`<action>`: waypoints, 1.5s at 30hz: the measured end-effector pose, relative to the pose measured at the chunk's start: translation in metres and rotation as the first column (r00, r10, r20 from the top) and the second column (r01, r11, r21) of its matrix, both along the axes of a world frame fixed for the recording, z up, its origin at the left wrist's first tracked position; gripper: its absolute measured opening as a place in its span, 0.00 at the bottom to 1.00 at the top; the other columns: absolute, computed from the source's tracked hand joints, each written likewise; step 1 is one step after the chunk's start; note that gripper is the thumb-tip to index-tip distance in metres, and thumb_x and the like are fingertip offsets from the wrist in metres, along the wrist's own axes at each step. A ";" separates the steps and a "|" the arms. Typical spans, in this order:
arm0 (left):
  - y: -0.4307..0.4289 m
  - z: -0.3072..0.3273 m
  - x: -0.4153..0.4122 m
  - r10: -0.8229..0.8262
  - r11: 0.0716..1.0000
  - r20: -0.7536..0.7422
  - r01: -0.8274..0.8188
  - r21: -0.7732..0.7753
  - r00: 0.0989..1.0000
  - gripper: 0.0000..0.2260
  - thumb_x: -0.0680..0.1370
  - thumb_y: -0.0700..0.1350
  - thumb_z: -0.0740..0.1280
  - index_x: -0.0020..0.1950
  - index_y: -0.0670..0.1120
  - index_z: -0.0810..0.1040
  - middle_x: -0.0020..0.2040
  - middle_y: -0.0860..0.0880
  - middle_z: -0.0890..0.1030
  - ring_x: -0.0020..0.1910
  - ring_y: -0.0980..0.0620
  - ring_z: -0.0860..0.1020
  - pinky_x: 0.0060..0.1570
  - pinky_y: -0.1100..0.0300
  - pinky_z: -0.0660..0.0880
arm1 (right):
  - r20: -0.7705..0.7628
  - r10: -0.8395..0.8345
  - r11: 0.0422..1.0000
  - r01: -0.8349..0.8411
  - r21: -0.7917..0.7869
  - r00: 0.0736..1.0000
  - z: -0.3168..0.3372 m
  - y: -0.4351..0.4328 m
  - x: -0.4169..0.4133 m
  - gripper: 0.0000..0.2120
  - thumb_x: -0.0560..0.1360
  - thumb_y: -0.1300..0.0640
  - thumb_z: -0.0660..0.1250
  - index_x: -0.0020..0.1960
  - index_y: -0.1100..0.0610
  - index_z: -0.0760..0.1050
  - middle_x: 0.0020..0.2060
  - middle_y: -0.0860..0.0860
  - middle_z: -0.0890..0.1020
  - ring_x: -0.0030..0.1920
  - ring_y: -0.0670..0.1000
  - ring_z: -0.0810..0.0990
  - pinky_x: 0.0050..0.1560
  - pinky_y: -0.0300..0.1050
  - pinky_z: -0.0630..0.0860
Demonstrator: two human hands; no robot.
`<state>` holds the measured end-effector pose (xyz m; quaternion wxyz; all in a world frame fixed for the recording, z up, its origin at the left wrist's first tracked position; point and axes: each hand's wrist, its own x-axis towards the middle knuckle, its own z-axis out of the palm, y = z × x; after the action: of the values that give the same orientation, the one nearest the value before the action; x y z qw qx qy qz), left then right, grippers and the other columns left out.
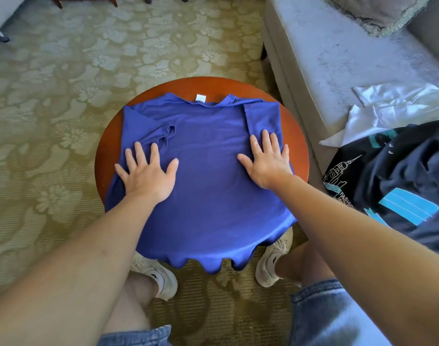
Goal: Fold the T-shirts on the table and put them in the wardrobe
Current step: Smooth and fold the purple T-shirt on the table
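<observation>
- The left hand point(148, 174) lies flat, palm down, fingers spread wide and straight, pressing on the left side of the blue T-shirt point(206, 176), just below its folded-in left sleeve.
- The right hand point(265, 162) lies flat in the same way, fingers spread, on the shirt's right side, its fingertips over the lower edge of the folded-in right sleeve.
- The blue T-shirt is spread over the round wooden tabletop point(300, 156), collar and white label at the far side, its hem hanging over the near edge in ripples.
- The person's white sneakers point(273, 260) stand on the patterned carpet point(51, 126) under the near edge.
- To the right, a grey sofa point(338, 71) holds a crumpled white garment point(388, 108) and a dark printed T-shirt point(400, 176).
</observation>
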<state>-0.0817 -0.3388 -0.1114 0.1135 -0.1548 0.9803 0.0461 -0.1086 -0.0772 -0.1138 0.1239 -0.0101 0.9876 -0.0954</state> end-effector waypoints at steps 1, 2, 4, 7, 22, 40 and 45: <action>0.001 -0.002 -0.003 -0.004 1.000 -0.016 0.004 -0.008 1.000 0.34 0.79 0.68 0.44 0.80 0.53 0.43 0.80 0.46 0.40 0.78 0.43 0.38 0.74 0.38 0.39 | -0.033 -0.002 1.000 0.002 0.005 0.999 -0.004 0.001 -0.002 0.34 0.79 0.34 0.44 0.80 0.50 0.45 0.79 0.53 0.43 0.78 0.55 0.39 0.76 0.61 0.40; 0.002 -0.003 -0.009 -0.005 1.000 -0.029 0.005 -0.011 1.000 0.34 0.79 0.69 0.44 0.80 0.53 0.43 0.80 0.46 0.40 0.78 0.43 0.38 0.73 0.38 0.39 | -0.065 -0.003 1.000 0.004 0.014 0.998 -0.007 0.002 -0.006 0.34 0.79 0.34 0.44 0.80 0.50 0.46 0.79 0.53 0.43 0.78 0.54 0.40 0.76 0.61 0.40; 0.003 -0.003 -0.023 -0.004 1.000 -0.046 0.004 -0.014 0.999 0.34 0.78 0.69 0.44 0.80 0.54 0.44 0.80 0.46 0.40 0.79 0.43 0.39 0.73 0.37 0.40 | -0.094 0.000 1.000 0.003 0.030 0.996 -0.007 0.005 -0.021 0.34 0.79 0.34 0.44 0.80 0.50 0.47 0.79 0.53 0.44 0.78 0.54 0.41 0.76 0.61 0.40; 0.002 -0.005 -0.046 0.008 1.000 -0.071 -0.009 -0.008 0.997 0.34 0.78 0.69 0.44 0.80 0.54 0.45 0.80 0.46 0.41 0.79 0.43 0.39 0.73 0.37 0.40 | -0.106 0.001 0.998 0.005 0.056 0.994 -0.008 0.010 -0.049 0.34 0.79 0.33 0.44 0.80 0.49 0.47 0.79 0.52 0.45 0.79 0.53 0.41 0.76 0.61 0.41; -0.023 0.014 -0.012 0.291 0.939 -0.198 -0.240 0.247 0.936 0.34 0.79 0.64 0.57 0.80 0.53 0.48 0.80 0.46 0.47 0.79 0.44 0.44 0.74 0.37 0.44 | -0.339 -0.368 0.899 0.238 -0.369 0.866 0.008 0.038 -0.002 0.36 0.78 0.44 0.60 0.79 0.57 0.50 0.77 0.60 0.53 0.77 0.61 0.52 0.75 0.60 0.52; -0.049 0.060 0.107 0.277 0.680 0.139 -0.296 0.670 0.951 0.33 0.77 0.34 0.64 0.79 0.51 0.57 0.68 0.40 0.72 0.57 0.38 0.78 0.50 0.50 0.78 | 0.106 -0.402 0.748 0.393 -0.536 0.910 0.038 0.059 0.102 0.27 0.74 0.67 0.62 0.73 0.63 0.64 0.68 0.61 0.73 0.67 0.60 0.72 0.67 0.49 0.67; -0.043 0.097 0.047 0.436 0.495 -0.084 -0.161 0.854 0.896 0.21 0.79 0.31 0.58 0.70 0.44 0.73 0.36 0.46 0.73 0.19 0.57 0.69 0.20 0.69 0.64 | -0.075 -0.451 0.687 0.292 -0.665 0.890 0.083 0.045 0.045 0.26 0.75 0.65 0.61 0.73 0.61 0.66 0.66 0.59 0.76 0.65 0.57 0.75 0.67 0.47 0.67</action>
<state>-0.0348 -0.3822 -0.0144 0.0184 -0.2437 0.8031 0.5434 -0.0632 -0.0319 -0.0306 -0.0254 0.1390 0.8840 -0.4457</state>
